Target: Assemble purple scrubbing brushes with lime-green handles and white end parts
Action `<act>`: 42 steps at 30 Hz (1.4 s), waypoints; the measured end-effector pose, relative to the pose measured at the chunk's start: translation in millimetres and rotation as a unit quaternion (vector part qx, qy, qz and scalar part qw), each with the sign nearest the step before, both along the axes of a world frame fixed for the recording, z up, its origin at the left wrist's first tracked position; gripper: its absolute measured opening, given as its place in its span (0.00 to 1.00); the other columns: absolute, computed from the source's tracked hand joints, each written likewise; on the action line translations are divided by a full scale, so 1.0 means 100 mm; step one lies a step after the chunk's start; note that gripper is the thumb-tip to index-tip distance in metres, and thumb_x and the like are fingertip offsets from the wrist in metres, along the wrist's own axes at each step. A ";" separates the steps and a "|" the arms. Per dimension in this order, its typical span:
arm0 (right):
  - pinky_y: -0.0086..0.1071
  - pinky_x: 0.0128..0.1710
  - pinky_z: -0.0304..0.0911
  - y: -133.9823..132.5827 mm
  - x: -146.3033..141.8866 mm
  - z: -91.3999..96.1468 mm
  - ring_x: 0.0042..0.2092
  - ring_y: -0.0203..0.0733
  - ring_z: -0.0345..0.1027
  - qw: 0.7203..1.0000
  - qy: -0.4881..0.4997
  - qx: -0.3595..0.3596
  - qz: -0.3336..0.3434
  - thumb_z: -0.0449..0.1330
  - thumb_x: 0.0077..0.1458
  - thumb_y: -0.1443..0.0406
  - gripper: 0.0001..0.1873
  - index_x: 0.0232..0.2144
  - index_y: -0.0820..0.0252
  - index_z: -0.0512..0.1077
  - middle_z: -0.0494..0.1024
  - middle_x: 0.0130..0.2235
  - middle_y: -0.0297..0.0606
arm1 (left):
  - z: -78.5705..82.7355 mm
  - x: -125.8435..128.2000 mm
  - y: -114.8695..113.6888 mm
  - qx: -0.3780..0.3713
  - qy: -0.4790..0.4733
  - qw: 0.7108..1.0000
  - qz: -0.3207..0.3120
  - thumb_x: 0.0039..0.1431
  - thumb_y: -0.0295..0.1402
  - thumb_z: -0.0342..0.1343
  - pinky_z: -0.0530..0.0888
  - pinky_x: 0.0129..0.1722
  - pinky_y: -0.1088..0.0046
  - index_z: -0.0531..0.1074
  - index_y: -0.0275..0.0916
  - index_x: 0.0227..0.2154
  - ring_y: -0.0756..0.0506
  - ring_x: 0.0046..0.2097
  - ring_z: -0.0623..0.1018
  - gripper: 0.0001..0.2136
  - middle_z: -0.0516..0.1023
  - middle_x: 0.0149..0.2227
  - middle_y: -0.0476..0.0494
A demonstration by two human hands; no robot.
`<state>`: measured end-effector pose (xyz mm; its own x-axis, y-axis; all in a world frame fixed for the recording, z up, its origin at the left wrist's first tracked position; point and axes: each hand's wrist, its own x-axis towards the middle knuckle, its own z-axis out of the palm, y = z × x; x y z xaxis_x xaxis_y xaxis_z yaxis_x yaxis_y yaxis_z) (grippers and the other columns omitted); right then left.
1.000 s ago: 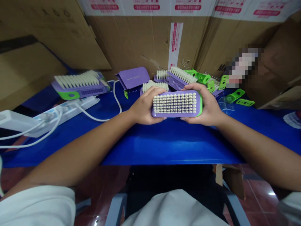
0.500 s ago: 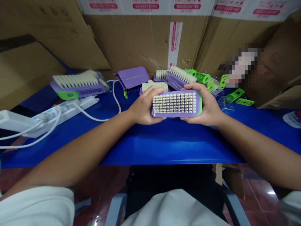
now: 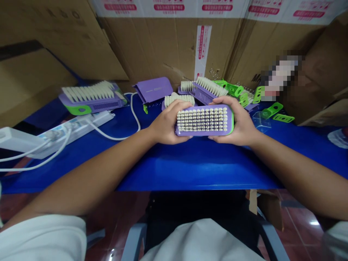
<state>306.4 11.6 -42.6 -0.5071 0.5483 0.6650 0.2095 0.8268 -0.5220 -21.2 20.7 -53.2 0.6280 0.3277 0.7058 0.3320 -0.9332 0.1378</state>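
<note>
Left hand (image 3: pixel 168 121) and right hand (image 3: pixel 237 121) face each other at equal height, fingers curled inward. Left forearm (image 3: pixel 95 174) and right forearm (image 3: pixel 293 177) converge forward, wrists nearly straight.

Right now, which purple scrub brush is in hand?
The scrub brush held between the left hand and right hand, bristles up; the other brushes lie on the blue table.

white sleeves (image 3: pixel 40 237) — dark trousers (image 3: pixel 195 206), apparently

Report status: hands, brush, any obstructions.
Left hand and right hand gripping the ends of one purple scrub brush, bristles up. Nearest: another bristle brush, just beyond the left hand.
</note>
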 end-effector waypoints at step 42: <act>0.77 0.80 0.67 0.02 0.01 -0.03 0.72 0.74 0.75 0.985 0.109 0.036 -0.131 0.89 0.39 0.36 0.58 0.66 0.40 0.71 0.80 0.64 0.42 | -0.12 0.05 0.11 -0.150 -0.001 0.983 0.103 0.61 0.51 0.80 0.80 0.75 0.40 0.66 0.40 0.79 0.24 0.75 0.80 0.49 0.79 0.74 0.25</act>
